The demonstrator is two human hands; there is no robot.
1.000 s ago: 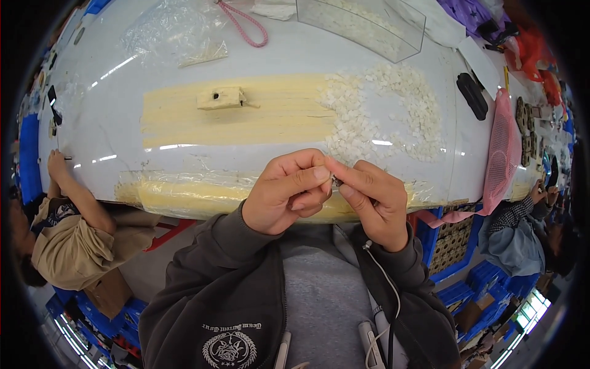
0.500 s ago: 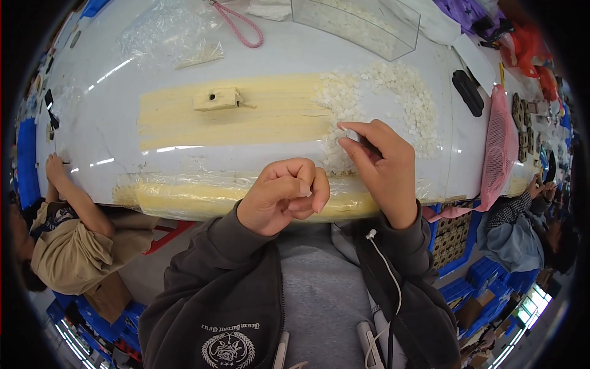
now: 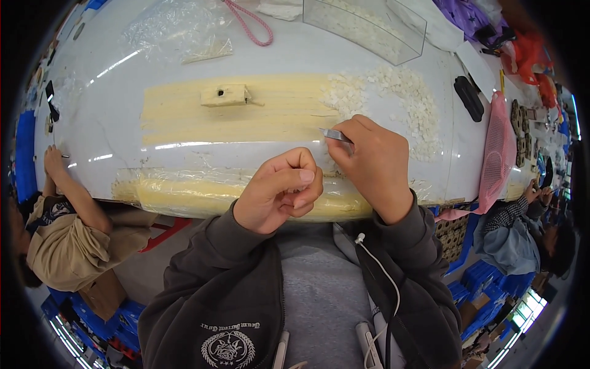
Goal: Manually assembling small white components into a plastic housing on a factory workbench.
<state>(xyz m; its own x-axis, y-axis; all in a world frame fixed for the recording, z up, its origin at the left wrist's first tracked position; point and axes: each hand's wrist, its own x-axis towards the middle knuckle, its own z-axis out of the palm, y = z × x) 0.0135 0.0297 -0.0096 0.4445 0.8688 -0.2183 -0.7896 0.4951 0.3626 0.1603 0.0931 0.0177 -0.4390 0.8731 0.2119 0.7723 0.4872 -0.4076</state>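
Observation:
In my right hand (image 3: 372,161) is a pair of slim silver tweezers (image 3: 337,136), pinched between thumb and fingers with the pointed tip toward the left. The tip hovers near the right end of a pale yellow sheet of strips (image 3: 178,117) on the table. My left hand (image 3: 279,190) is closed at the table's near edge, thumb pressed against curled fingers; whatever is in it is hidden. Many small white chips (image 3: 421,120) lie scattered beyond and right of my right hand. A small cream block with a dark hole (image 3: 224,95) rests on the yellow sheet.
A clear plastic box (image 3: 369,34) with white chips stands at the back. Around it are a pink cord loop (image 3: 255,34), clear plastic bags (image 3: 172,27), a black case (image 3: 468,98) and a pink mesh bag (image 3: 496,150). People sit at left (image 3: 80,240) and right (image 3: 510,240).
My right hand has turned over and moved slightly left, bringing the silver tweezers out to point left. My left hand stays closed in about the same place. The view has shifted slightly.

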